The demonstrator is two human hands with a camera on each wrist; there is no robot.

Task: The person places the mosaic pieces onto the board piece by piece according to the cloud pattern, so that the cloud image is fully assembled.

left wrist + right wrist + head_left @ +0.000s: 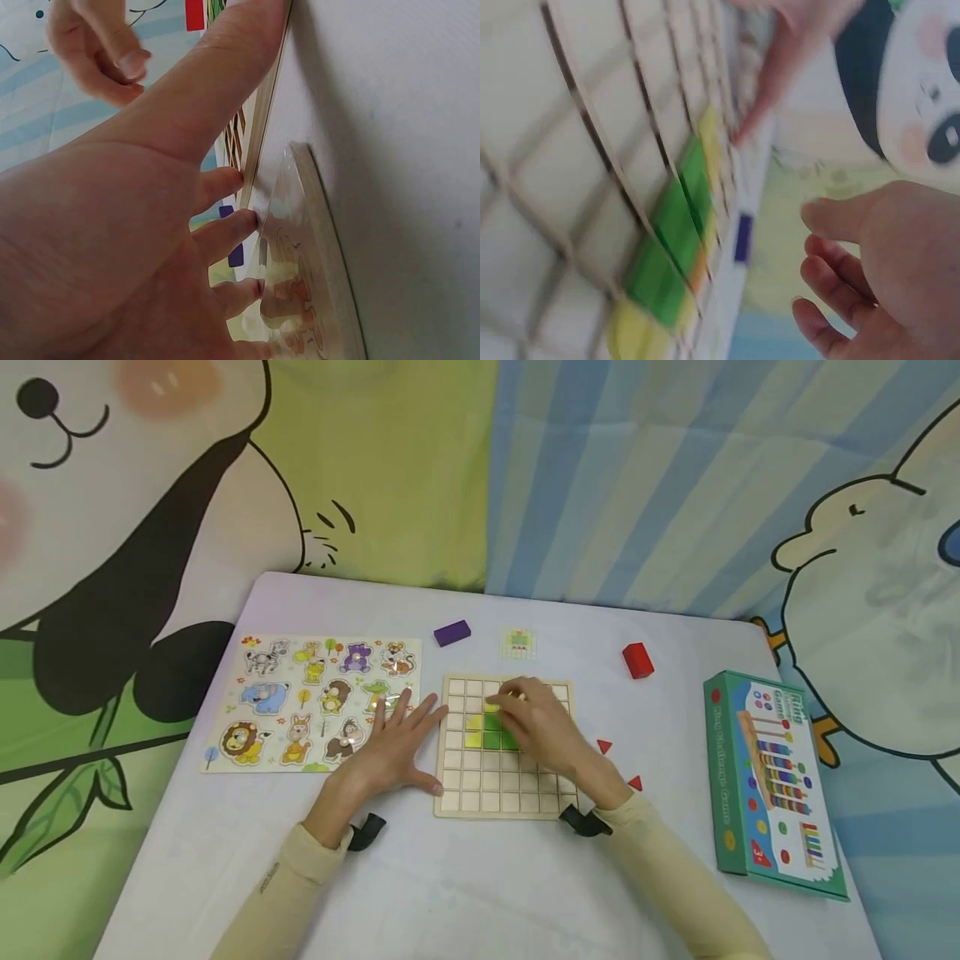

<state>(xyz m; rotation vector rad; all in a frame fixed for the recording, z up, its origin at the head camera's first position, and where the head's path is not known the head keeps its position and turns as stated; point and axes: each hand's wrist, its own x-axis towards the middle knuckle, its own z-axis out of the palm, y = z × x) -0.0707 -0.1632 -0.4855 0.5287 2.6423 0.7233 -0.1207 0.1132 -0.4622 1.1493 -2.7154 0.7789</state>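
Note:
A wooden grid board [468,781] lies flat on the table, with green squares [492,740] and yellow squares [474,739] set in its cells. My right hand [546,722] hovers over the upper middle of the board and covers some cells. In the right wrist view its thumb and loosely bent fingers are apart, and no piece shows between them; an orange piece [699,271] lies beside the green ones. My left hand [393,752] is spread out at the board's left edge, fingertips by an animal puzzle [281,747].
Behind the board are a purple block [452,633] and a small pattern card [519,643]. A red block [637,660] stands at back right. Red triangles [636,783] lie right of the board, and a green game box [776,785] lies at the table's right side.

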